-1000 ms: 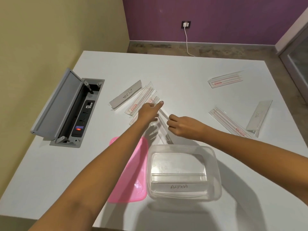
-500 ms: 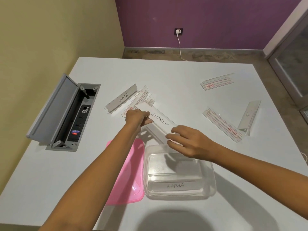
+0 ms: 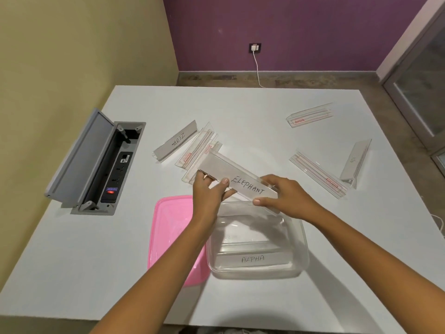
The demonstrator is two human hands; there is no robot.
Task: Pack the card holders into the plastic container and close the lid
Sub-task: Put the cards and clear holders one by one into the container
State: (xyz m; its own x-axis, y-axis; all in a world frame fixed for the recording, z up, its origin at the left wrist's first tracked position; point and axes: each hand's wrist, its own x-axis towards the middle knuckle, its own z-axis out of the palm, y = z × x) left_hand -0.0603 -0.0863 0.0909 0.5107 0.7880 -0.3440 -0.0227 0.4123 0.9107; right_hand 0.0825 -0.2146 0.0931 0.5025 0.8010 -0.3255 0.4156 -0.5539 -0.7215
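Sitting open at the far left, a grey recessed power-socket box (image 3: 106, 165) with a raised flap is sunk into the white table (image 3: 72, 261). Right of it lies a white tent-shaped card holder marked "ZEBRA" (image 3: 177, 142), its long axis running from near left to far right, beside a loose pile of clear plastic card holders with red stickers (image 3: 199, 150). A flat pink plastic lid (image 3: 168, 227) rests on the table just left of the clear rectangular plastic container (image 3: 298, 247), which already holds a card holder reading "ALPHA" (image 3: 252, 258), lying crosswise along the near wall.

Above the container's far rim, both hands grasp the clear card holder lettered "ELEPHANT" (image 3: 240, 182). The left hand (image 3: 208, 191) pinches its left end, thumb on the front face; the right hand (image 3: 284, 196) clamps its right end. Its long axis slants from far left down to near right, writing facing the camera. Half a second ago it lay lower and further back, with the right hand only reaching for its end; now it is lifted and nearer the container.

Further right lie a clear red-striped holder (image 3: 317, 174), a white tent card with unreadable writing (image 3: 356, 162), and another clear holder (image 3: 310, 115) near the far edge.
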